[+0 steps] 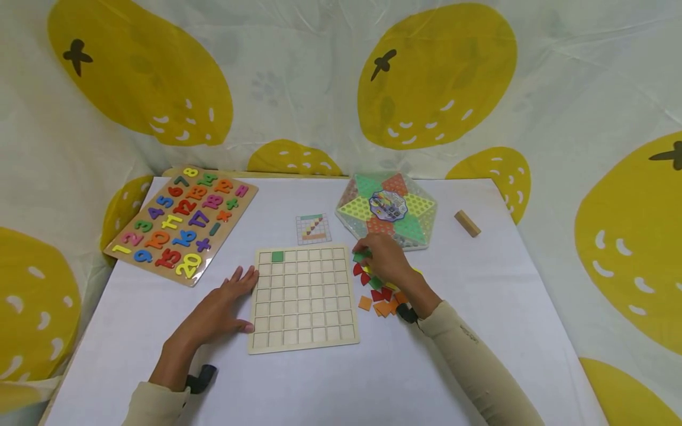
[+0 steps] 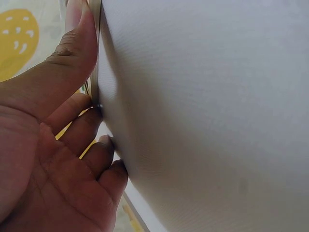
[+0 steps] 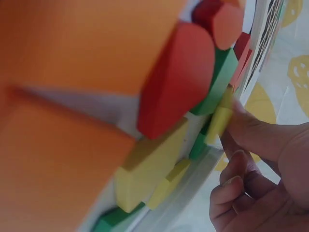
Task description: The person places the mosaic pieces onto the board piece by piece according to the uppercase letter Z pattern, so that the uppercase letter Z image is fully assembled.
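Note:
A square wooden grid board (image 1: 303, 349) lies flat on the table, with one green square (image 1: 277, 256) in its top row. My left hand (image 1: 221, 307) rests at the board's left edge, fingers spread; in the left wrist view the thumb (image 2: 77, 53) touches that edge. Just right of the board, my right hand (image 1: 388, 260) reaches down over a pile of small pieces. Its fingers are beside a green piece (image 1: 359, 257) at the pile's top; whether they pinch it is unclear. Yellow pieces (image 3: 149, 164), red pieces (image 3: 178, 79) and orange squares (image 1: 364, 303) lie around.
A pattern card (image 1: 313, 229) lies behind the grid board. At the back left is a number puzzle board (image 1: 181, 228); a hexagonal star-patterned game board (image 1: 388, 210) is behind the right hand. A small wooden block (image 1: 467, 223) sits farther right. Patterned cloth hangs behind the table.

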`<state>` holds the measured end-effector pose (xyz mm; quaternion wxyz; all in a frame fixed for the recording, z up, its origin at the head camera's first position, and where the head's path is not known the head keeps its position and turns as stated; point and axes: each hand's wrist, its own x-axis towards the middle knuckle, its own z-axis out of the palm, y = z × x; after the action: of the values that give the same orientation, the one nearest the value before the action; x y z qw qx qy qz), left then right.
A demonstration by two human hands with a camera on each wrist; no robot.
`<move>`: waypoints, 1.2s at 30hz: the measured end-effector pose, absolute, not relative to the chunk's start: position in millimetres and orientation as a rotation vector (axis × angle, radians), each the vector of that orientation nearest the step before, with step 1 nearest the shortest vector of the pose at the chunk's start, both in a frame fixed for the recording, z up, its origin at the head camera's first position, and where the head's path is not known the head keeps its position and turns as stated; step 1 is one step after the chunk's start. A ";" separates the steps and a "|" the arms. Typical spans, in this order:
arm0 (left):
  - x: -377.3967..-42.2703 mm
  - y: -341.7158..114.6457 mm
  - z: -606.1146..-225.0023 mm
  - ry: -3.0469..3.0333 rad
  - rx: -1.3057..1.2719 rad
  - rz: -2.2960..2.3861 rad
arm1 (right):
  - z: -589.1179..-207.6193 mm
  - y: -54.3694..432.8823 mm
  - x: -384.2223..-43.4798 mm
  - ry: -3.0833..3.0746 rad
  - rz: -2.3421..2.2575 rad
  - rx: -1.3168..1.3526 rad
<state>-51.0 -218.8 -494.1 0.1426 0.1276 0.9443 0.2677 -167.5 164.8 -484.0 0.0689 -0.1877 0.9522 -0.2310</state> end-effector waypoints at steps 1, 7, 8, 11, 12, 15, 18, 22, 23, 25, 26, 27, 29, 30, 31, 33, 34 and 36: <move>-51.0 -218.6 -494.1 2.723 0.367 0.772 | -483.8 163.9 -168.2 2.870 -0.675 -0.566; -51.4 -219.0 -495.8 2.715 0.356 0.769 | -481.7 162.0 -172.1 2.869 -0.578 -0.617; -51.5 -219.1 -496.1 2.716 0.356 0.771 | -481.0 162.3 -172.7 2.867 -0.576 -0.623; -51.2 -218.9 -496.6 2.715 0.346 0.772 | -480.0 165.1 -174.1 2.859 -0.608 -0.607; -51.1 -218.7 -496.7 2.714 0.345 0.774 | -479.9 166.1 -174.4 2.858 -0.628 -0.590; -50.9 -218.4 -496.7 2.708 0.341 0.776 | -478.7 168.8 -174.2 2.861 -0.709 -0.550; -50.9 -218.7 -496.7 2.708 0.341 0.772 | -475.7 167.7 -172.9 2.860 -0.803 -0.554; -51.6 -219.7 -497.2 2.710 0.342 0.765 | -471.6 157.5 -171.2 2.828 -0.909 -0.586; -51.7 -219.9 -497.3 2.711 0.342 0.764 | -471.4 153.7 -171.1 2.817 -0.929 -0.593; -52.0 -220.0 -497.6 2.711 0.341 0.767 | -470.3 144.5 -170.4 2.781 -0.978 -0.598; -52.0 -219.9 -497.7 2.713 0.341 0.768 | -470.0 139.3 -170.1 2.766 -0.996 -0.596; -51.9 -219.8 -497.7 2.715 0.342 0.767 | -470.2 134.0 -170.1 2.755 -1.017 -0.602; -51.5 -219.6 -497.6 2.720 0.343 0.764 | -471.5 122.5 -170.4 2.726 -1.072 -0.618; -51.2 -219.2 -497.2 2.723 0.342 0.764 | -472.3 116.1 -170.9 2.713 -1.094 -0.620; -50.7 -218.8 -496.7 2.727 0.342 0.762 | -473.7 109.6 -171.8 2.706 -1.106 -0.618; -50.1 -217.7 -495.6 2.732 0.343 0.763 | -476.5 97.0 -174.4 2.694 -1.122 -0.628; -49.9 -217.2 -495.1 2.734 0.345 0.766 | -477.5 90.6 -176.0 2.691 -1.123 -0.627; -49.6 -216.6 -494.4 2.738 0.346 0.770 | -478.4 78.2 -178.6 2.687 -1.115 -0.618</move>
<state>-49.6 -216.6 -494.4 0.1380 0.1197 0.9465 0.2661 -178.6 78.2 -478.4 0.0836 -0.2070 0.9004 -0.3734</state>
